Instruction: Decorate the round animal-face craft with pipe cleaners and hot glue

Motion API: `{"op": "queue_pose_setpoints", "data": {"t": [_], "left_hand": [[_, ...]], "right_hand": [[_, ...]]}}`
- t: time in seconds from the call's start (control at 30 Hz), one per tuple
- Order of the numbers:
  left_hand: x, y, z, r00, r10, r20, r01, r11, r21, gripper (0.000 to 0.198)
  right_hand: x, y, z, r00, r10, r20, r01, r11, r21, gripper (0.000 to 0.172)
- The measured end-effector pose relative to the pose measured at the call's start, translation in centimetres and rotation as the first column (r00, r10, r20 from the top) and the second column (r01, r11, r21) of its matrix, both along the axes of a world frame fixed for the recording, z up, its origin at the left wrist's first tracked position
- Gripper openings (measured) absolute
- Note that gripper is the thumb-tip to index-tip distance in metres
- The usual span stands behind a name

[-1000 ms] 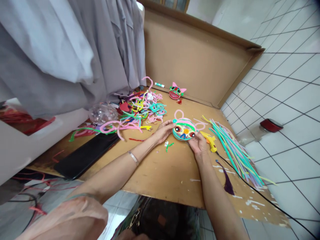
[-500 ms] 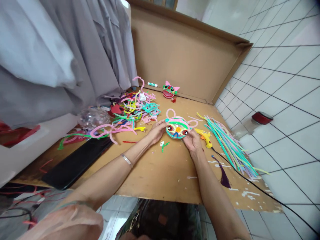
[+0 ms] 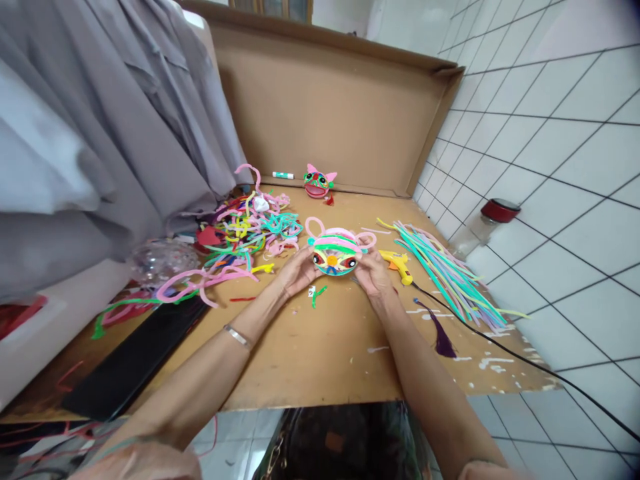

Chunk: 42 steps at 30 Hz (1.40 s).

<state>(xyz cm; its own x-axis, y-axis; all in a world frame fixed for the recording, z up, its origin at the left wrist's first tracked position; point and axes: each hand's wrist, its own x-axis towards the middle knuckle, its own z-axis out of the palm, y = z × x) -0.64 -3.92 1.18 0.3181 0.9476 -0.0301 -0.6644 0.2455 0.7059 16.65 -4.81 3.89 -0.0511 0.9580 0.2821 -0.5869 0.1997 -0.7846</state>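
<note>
Between my two hands is a round lion-head craft (image 3: pixel 334 252) made of coloured pipe cleaners, with pink loop ears, dark eyes and an orange nose. My left hand (image 3: pixel 301 270) grips its left edge, and my right hand (image 3: pixel 373 271) holds the right edge near one eye. It is held above the table, its face turned up. Just right of my right hand lies a yellow glue gun (image 3: pixel 400 267) with a black cord. Below the craft, a short green pipe cleaner piece (image 3: pixel 319 295) rests on the wood.
A finished-looking pink-eared lion head (image 3: pixel 317 183) and a glue stick tube (image 3: pixel 283 175) stand at the back by the cardboard (image 3: pixel 330 113). Tangled pipe cleaners (image 3: pixel 250 230) lie left, straight ones (image 3: pixel 445 273) right. A purple tassel (image 3: pixel 443 337), black slab (image 3: pixel 140 353) and jar (image 3: pixel 480 227) are around.
The view has shifted, so the table's things sit further left in the picture. The craft in my hands has tipped slightly, its top showing more. Both hands keep hold of it.
</note>
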Motion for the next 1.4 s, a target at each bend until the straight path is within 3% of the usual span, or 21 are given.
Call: {"op": "queue_pose_setpoints", "data": {"t": [0.83, 1.4], "left_hand": [[1.0, -0.5, -0.2, 0.989, 0.129, -0.071, -0.122, 0.988, 0.099, 0.042], [1.4, -0.4, -0.4, 0.981, 0.162, -0.106, -0.137, 0.968, 0.212, 0.044]], "right_hand": [[0.5, 0.6, -1.4, 0.996, 0.072, -0.045, -0.077, 0.989, -0.123, 0.042], [1.1, 0.6, -2.2, 0.977, 0.109, -0.185, -0.144, 0.972, -0.188, 0.029]]}}
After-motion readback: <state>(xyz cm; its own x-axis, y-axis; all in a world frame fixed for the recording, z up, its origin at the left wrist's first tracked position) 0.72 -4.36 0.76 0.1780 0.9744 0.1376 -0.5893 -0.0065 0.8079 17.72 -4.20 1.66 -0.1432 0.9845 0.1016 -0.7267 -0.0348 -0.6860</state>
